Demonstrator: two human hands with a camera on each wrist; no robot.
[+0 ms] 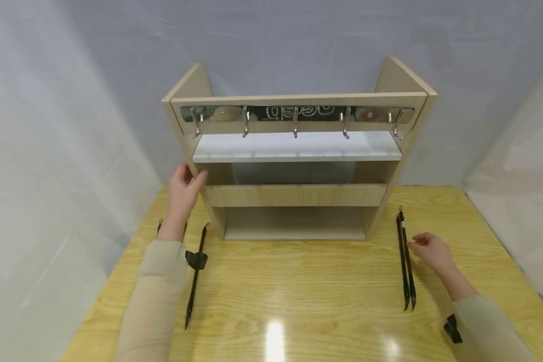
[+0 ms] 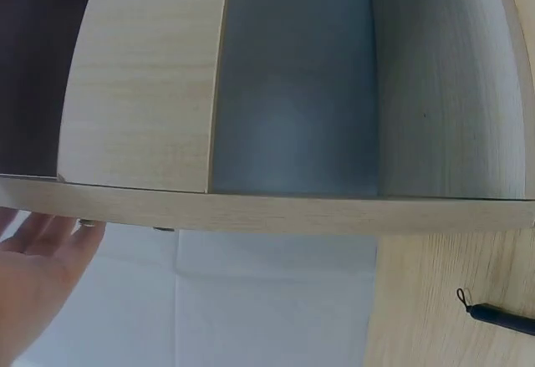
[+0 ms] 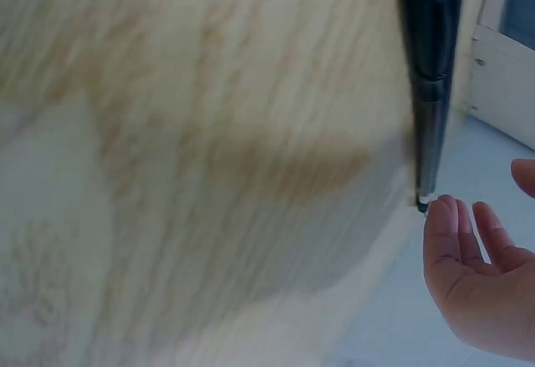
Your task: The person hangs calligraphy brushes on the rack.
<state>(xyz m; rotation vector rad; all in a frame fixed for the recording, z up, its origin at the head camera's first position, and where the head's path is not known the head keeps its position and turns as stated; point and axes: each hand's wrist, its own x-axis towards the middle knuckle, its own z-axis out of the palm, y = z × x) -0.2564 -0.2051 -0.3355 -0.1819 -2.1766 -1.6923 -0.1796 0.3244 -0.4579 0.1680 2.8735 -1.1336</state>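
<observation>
A light wooden rack [image 1: 296, 196] with several metal hooks [image 1: 295, 123] across its top stands on the table. My left hand [image 1: 183, 193] is at its left side panel [image 2: 276, 214], fingers along the outer face and thumb at the front edge. Below that hand lies a black calligraphy brush [image 1: 192, 291]; other brush ends [image 1: 160, 224] show beside my wrist, mostly hidden by it. Two more black brushes [image 1: 407, 266] lie side by side right of the rack, loops toward the back. My right hand [image 1: 432, 251] hovers just right of them, fingers loosely bent and holding nothing.
The rack has a white shelf [image 1: 296, 147] and a wooden crossbar [image 1: 296, 196] under it. A yellow wood-grain table [image 1: 298, 291] carries everything. Pale sheeting [image 1: 50, 176] hangs behind and at both sides. Small black devices [image 1: 452, 329] sit at both wrists.
</observation>
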